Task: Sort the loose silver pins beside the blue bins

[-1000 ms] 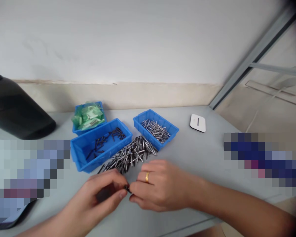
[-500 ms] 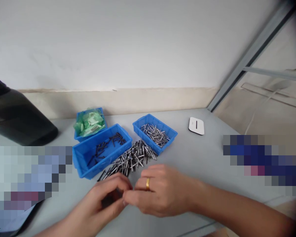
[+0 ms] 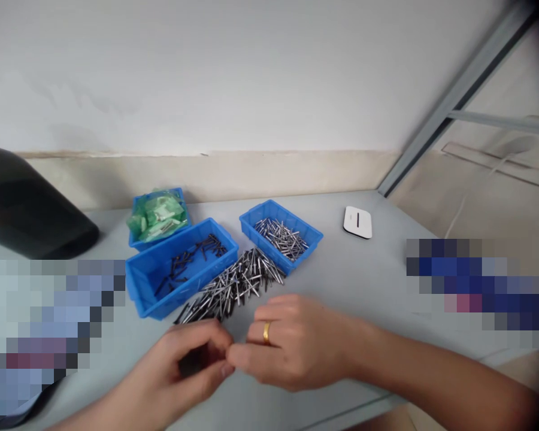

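Observation:
Low over the near side of the table, my left hand (image 3: 186, 365) curls with thumb and fingers pinched together. Its fingertips meet those of my right hand (image 3: 290, 347), which wears a gold ring (image 3: 266, 332) and is also closed. Whatever lies between the fingertips is too small or hidden to make out. Just beyond the hands is a loose pile of thin metal pins (image 3: 238, 281), some silver and some black. Behind it on the left, a blue bin (image 3: 150, 308) contains several dark pieces. On the right, another blue bin (image 3: 254, 224) is filled with short silver pins.
A third blue bin (image 3: 137, 244) at the back left carries a green plastic bag (image 3: 157, 212). A dark bottle (image 3: 31, 206) stands at far left. A white square device (image 3: 358, 222) lies at right on the grey table (image 3: 363, 281). The wall (image 3: 251, 90) closes off the back.
The view has tilted a little, so the bins and pile sit slightly higher. My two hands stay together at the fingertips, with hardly any shift.

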A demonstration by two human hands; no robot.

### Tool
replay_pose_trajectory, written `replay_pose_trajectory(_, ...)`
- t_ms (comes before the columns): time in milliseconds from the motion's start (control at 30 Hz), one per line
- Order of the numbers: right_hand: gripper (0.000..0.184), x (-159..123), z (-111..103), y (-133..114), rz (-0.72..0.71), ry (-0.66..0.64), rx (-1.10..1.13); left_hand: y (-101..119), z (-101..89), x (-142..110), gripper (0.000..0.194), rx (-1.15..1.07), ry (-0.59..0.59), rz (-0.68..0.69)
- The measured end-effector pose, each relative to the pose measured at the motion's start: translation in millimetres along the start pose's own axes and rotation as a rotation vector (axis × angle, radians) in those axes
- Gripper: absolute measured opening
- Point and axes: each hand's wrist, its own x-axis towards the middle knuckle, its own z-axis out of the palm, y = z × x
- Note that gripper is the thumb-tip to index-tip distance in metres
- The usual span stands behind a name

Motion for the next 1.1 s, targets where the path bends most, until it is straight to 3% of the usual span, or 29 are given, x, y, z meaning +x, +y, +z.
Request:
replay_pose_trajectory(333, 0.013, 0.6, -0.3, -1.0, 0.002, -0.011, 0.021, 0.4, 0.9, 4.5, 0.013, -0.056, 0.048, 0.061)
replay_pose_trajectory(600, 0.014, 1.5, 2.1, -3.2, -0.002, -0.004, 0.037, 6.3, 1.3, 0.8, 0.015, -0.047, 0.007, 0.002)
replay_pose_trajectory(767, 0.013, 1.1, 1.9, -0.8, 0.015, 0.011, 0.063, 10.9, 1.7, 1.2, 0.017, -0.004, 0.060, -0.061)
replay_pose_trajectory(1100, 0.024, 2.4, -0.8, -4.5, -0.064, -0.037, 0.136, -2.0, 10.0, -7.1, 0.016, 0.145, -0.001, 0.225)
